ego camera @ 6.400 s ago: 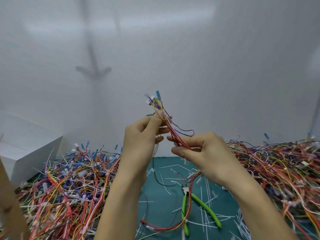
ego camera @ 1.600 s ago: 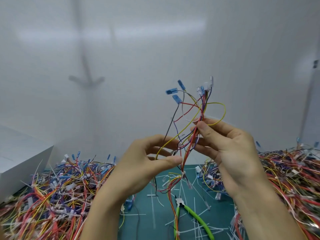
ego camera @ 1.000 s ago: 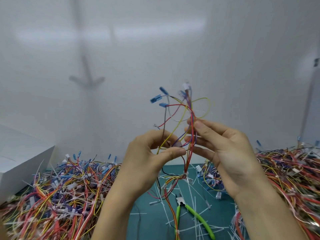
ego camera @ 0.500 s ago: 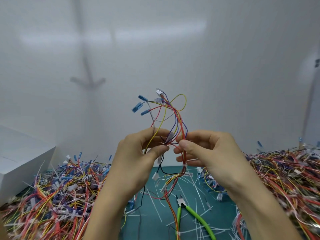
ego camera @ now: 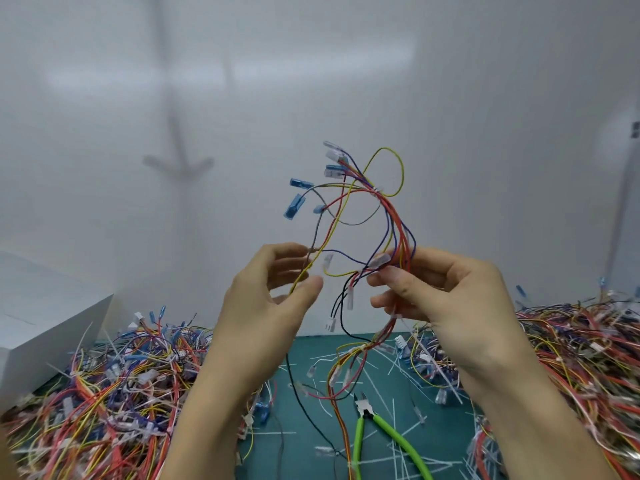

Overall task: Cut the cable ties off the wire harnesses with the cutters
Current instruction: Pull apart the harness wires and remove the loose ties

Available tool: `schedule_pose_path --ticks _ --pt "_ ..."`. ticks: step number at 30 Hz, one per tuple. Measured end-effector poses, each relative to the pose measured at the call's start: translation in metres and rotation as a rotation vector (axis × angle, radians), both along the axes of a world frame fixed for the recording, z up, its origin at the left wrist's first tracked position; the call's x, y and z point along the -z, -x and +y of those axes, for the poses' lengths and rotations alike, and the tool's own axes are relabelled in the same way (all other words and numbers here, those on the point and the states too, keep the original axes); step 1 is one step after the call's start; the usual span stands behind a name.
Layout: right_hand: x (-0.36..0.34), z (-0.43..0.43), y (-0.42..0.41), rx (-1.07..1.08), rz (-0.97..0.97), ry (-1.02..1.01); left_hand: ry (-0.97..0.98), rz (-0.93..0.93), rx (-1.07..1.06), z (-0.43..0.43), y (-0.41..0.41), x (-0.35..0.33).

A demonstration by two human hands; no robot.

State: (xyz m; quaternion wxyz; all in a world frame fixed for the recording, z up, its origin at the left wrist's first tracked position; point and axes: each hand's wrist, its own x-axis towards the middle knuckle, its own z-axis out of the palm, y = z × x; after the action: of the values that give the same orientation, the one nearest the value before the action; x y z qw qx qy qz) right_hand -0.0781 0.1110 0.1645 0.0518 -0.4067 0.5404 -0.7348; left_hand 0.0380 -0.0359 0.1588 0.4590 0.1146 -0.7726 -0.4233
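Green cutters [ego camera: 365, 410] run off-frame; right hand [ego camera: 460, 306] fingers pinch the harness [ego camera: 398, 230]; whether left hand [ego camera: 266, 313] grips it, unclear.

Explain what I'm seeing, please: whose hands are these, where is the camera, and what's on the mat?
No machine here: a person works bare-handed, filmed by one camera on their head looking forward and down. The right hand pinches a wire harness held up in the air; some strands pass between the thumb and fingers of the left hand, grip unclear. Green-handled cutters lie untouched on the green mat among cut white tie pieces. Harnesses lie in a left heap and a right heap; a white box stands far left.
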Motion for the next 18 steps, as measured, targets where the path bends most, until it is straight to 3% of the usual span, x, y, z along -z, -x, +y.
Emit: schedule_pose_path --ticks 4,8,12,18 --pt "0.000 0.000 0.000 -0.066 -0.031 0.010 -0.142 -0.132 0.208 -0.001 0.002 0.003" --pt "0.001 -0.001 0.000 -0.083 -0.038 -0.010 -0.150 -0.082 0.359 0.005 0.000 0.000" --pt "0.002 -0.002 0.000 -0.057 -0.077 -0.009 -0.182 0.031 0.335 0.008 0.000 -0.002" --pt "0.002 -0.002 -0.002 0.023 -0.057 -0.042 -0.244 0.058 0.288 0.016 0.003 -0.003"
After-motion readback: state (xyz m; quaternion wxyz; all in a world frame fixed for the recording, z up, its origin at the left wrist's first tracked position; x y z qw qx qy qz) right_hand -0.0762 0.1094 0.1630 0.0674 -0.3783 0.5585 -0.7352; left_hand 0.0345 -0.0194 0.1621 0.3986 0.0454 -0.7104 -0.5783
